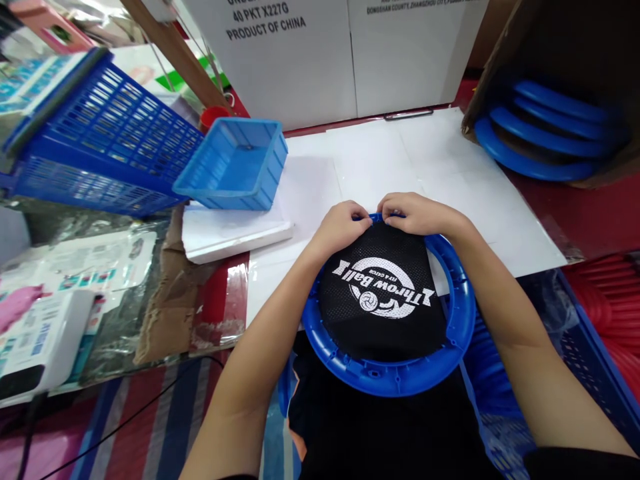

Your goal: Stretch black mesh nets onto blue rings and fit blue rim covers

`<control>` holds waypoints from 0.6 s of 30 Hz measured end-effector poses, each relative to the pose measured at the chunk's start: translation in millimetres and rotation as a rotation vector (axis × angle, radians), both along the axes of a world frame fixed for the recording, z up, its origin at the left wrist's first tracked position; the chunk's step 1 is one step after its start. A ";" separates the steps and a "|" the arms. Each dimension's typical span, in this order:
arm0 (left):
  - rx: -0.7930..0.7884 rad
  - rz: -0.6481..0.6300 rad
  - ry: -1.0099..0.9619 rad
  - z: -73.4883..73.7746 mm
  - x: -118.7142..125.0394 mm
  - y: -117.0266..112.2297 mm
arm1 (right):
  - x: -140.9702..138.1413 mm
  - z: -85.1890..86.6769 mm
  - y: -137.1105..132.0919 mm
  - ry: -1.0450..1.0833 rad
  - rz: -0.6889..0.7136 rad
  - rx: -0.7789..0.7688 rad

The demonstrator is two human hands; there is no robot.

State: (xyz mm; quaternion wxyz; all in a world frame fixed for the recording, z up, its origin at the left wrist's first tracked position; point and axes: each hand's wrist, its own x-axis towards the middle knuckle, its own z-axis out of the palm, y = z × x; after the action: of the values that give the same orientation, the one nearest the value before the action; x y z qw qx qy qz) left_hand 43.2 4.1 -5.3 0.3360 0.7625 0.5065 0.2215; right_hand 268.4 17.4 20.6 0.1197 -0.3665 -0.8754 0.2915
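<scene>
A blue plastic ring point(390, 380) lies in front of me, its near side over my lap and its far side on the white worktop. Black mesh fabric point(340, 333) printed "Throw Ball" spans most of the ring, leaving a gap along the right side. At the far rim, my left hand point(347, 225) pinches the mesh edge against the ring. Close beside it my right hand point(407, 212) pinches the same far edge, fingers closed. Fingertips of both hands hide the exact spot where fabric meets rim.
A small blue bin point(235, 167) sits on a white foam slab point(235, 233) at left, beside a blue basket point(125, 133). Several blue rings point(540, 160) fill a cardboard box at right. Red rings point(605, 313) lie in a crate lower right. White cartons point(310, 73) stand behind.
</scene>
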 end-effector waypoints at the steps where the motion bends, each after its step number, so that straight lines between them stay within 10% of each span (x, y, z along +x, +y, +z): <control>1: 0.016 -0.002 0.016 0.5 0.2 -0.7 | 0.1 -0.2 0.2 0.001 -0.002 -0.005; 10: 0.195 -0.277 0.031 12.5 -9.7 -19.1 | 14.5 -0.2 -5.6 0.072 -0.140 -0.021; 18: 0.267 0.129 0.379 13.5 -31.2 -22.1 | 41.3 17.9 -11.2 0.225 -0.265 0.049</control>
State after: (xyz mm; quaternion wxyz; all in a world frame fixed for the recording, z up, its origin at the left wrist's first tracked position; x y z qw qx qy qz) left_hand 12.0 -18.0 8.1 0.1164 0.7943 0.5742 0.1606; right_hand 309.7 6.2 38.5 0.2631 -0.4407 -0.8075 0.2907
